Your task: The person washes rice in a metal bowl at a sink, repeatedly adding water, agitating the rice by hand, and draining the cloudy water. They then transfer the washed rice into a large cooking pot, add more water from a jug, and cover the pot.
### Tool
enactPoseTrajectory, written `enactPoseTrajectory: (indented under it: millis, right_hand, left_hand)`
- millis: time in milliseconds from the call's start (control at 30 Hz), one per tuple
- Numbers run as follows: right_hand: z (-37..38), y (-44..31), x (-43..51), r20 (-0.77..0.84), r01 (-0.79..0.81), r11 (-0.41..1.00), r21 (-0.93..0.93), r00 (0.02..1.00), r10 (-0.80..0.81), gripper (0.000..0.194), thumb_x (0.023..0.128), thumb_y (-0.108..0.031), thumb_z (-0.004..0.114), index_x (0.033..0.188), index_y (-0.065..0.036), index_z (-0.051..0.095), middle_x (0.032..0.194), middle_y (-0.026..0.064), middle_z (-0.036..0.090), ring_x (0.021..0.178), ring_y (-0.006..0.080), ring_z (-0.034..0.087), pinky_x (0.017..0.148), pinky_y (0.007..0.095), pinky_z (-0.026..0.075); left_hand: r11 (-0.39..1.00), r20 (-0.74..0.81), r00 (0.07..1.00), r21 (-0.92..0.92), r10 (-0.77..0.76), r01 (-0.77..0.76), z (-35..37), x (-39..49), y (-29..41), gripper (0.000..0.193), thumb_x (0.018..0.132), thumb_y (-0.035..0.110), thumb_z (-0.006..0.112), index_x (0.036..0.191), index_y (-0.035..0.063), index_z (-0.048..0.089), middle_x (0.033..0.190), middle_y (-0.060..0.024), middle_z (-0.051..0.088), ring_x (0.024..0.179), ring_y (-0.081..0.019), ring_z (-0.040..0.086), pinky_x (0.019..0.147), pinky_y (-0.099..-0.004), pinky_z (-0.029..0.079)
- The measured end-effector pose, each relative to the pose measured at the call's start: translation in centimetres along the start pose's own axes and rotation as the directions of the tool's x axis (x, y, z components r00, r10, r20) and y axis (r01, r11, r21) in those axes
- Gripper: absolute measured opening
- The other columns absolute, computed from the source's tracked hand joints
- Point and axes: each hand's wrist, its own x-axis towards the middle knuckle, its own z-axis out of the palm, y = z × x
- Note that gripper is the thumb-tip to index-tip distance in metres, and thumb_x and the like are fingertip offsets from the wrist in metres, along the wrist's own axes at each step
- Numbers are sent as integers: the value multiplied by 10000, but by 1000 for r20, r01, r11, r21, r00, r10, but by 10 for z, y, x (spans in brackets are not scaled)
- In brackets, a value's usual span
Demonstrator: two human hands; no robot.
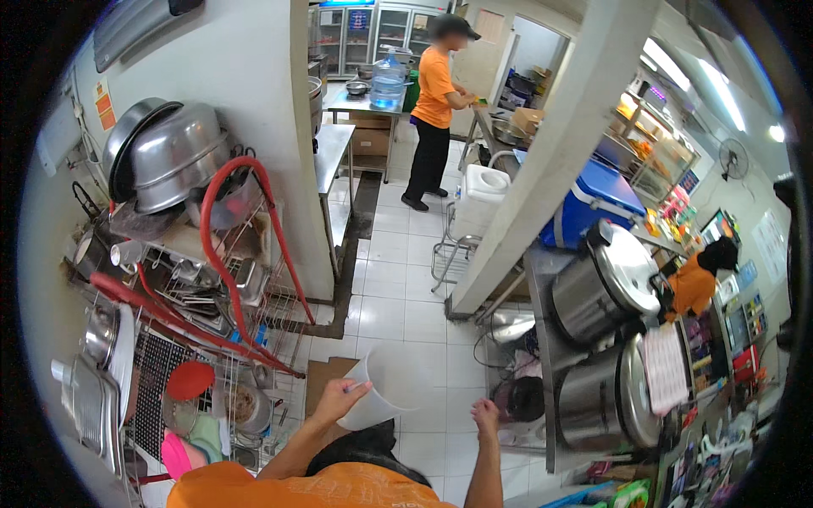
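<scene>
My left hand (338, 400) grips the rim of a translucent white plastic container (381, 390), tilted with its mouth towards the upper right. My fingers and thumb pinch the rim at its left side. The container hangs in front of my body, above the white tiled floor. To the right, my right hand (486, 416) is raised over the floor, apart from the container, its fingers curled. Whether anything is inside those fingers cannot be told. Nearest to it, a dark round object (524, 399) sits on a low shelf under the steel counter (543, 381).
A wire rack (279, 305) with pots, trays and a red hose (209, 209) stands left. A slanted white pillar (527, 152) and two large steel cookers (603, 286) are right. A person in orange (435, 95) stands ahead at a counter; another person (692, 286) is far right.
</scene>
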Motion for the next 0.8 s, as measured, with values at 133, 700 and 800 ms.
enactPoseTrajectory:
  millis: [133, 700, 800]
  right_hand:
    - [74, -129, 61, 328, -338, 826, 452, 924, 198, 467, 1051, -392, 627, 1328, -17, 608, 1178, 119, 719, 1001, 273, 701, 894, 372, 573]
    - [363, -547, 607, 551, -213, 855, 474, 828, -100, 511, 1102, -384, 486, 1314, 40, 674, 1307, 152, 711, 1234, 274, 632, 1127, 405, 435]
    - [434, -620, 692, 612, -120, 927, 355, 779, -134, 454, 1095, -347, 511, 1240, 35, 710, 1246, 131, 735, 1197, 248, 656, 1090, 378, 464]
  left_hand:
    - [992, 9, 1000, -128, -15, 16, 20, 112, 56, 503, 971, 493, 746, 811, 16, 739, 655, -23, 632, 610, -119, 518, 590, -360, 467]
    - [986, -212, 963, -28, -165, 162, -57, 680, 193, 601, 950, 499, 698, 724, -57, 717, 581, -98, 605, 565, -156, 575, 551, -372, 451]
    - [945, -312, 920, -294, -237, 144, -91, 781, 192, 463, 909, 359, 715, 688, -47, 696, 567, -49, 590, 514, -121, 522, 493, -344, 395]
